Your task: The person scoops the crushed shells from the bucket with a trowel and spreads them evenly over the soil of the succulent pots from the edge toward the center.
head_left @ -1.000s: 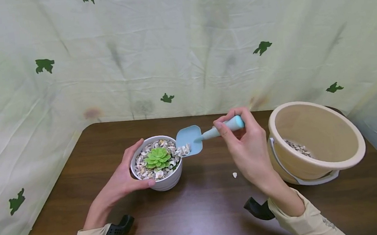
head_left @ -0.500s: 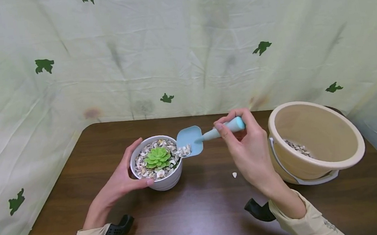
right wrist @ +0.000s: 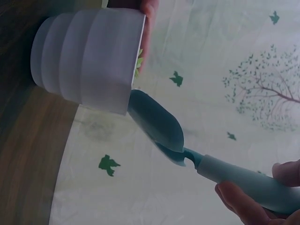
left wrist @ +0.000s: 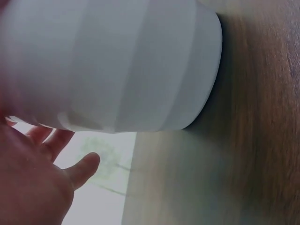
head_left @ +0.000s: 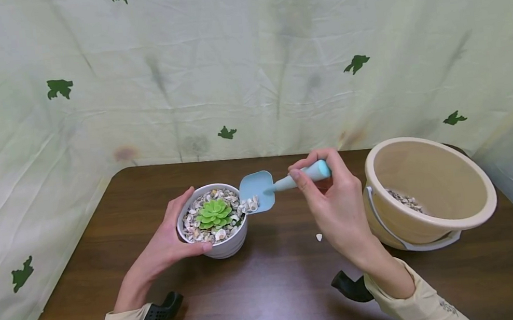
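Observation:
A white ribbed flowerpot (head_left: pixel 228 247) stands on the table, filled with small shells or pebbles (head_left: pixel 193 224) around a green succulent (head_left: pixel 214 214). My left hand (head_left: pixel 171 240) grips the pot's left side, thumb near the front rim, fingers round the back. In the left wrist view the pot (left wrist: pixel 122 65) fills the upper part. My right hand (head_left: pixel 338 203) holds a light blue garden trowel (head_left: pixel 259 187) by its handle. The trowel's tip is right at the pot's right rim, with shells on the blade; the right wrist view shows the blade (right wrist: pixel 157 124) sloping against the rim.
A beige bucket (head_left: pixel 433 230) with a grey handle stands at the right, some shells (head_left: pixel 405 200) at its bottom. One white shell piece (head_left: pixel 319 237) lies on the brown table (head_left: pixel 261 295) between pot and bucket. A leaf-printed cloth (head_left: pixel 247 67) hangs behind the table.
Almost nothing differs. The right hand and trowel have shifted very slightly; the shells still sit on the blade at the rim, and the left hand stays on the pot.

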`<action>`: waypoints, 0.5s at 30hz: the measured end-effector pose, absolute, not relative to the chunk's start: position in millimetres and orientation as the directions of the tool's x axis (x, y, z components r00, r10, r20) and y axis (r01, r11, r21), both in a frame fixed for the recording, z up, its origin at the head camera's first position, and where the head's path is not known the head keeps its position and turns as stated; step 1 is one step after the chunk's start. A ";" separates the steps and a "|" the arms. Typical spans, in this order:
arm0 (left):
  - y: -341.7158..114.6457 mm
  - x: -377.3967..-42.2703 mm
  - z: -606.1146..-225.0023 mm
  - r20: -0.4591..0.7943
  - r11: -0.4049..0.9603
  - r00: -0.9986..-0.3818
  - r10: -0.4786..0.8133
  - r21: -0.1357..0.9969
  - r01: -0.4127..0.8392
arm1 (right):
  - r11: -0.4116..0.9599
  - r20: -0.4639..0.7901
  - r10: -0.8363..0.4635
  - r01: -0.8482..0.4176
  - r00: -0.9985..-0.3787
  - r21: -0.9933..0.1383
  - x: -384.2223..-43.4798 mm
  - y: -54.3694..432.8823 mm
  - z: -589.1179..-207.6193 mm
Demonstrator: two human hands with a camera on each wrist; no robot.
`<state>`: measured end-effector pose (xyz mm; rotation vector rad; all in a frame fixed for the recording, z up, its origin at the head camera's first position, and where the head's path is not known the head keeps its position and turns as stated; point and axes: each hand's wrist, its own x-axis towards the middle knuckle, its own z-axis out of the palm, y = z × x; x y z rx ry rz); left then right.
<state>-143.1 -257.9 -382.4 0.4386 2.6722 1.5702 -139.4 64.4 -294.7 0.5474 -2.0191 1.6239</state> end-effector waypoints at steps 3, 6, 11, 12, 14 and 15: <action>-260.0 -142.9 -381.4 0.107 0.462 -0.960 0.258 0.859 0.220 | 0.216 0.603 -0.007 -0.589 -0.798 -0.778 -139.2 64.1 -294.4; -262.6 -142.1 -381.6 0.082 0.424 -0.957 0.279 0.883 0.199 | 0.228 0.605 -0.006 -0.590 -0.796 -0.774 -138.7 63.9 -294.2; -264.6 -140.9 -382.5 0.088 0.348 -0.952 0.294 0.917 0.192 | 0.244 0.613 -0.007 -0.596 -0.790 -0.765 -137.6 63.1 -294.1; -264.1 -140.7 -382.3 0.091 0.342 -0.952 0.291 0.920 0.192 | 0.247 0.616 -0.009 -0.599 -0.787 -0.762 -137.3 62.8 -294.1; -263.2 -141.0 -382.5 0.102 0.331 -0.954 0.283 0.923 0.196 | 0.253 0.621 -0.012 -0.604 -0.783 -0.756 -136.6 62.1 -294.0; -262.9 -141.3 -383.0 0.108 0.326 -0.954 0.280 0.924 0.201 | 0.256 0.624 -0.014 -0.606 -0.781 -0.753 -136.3 61.7 -294.0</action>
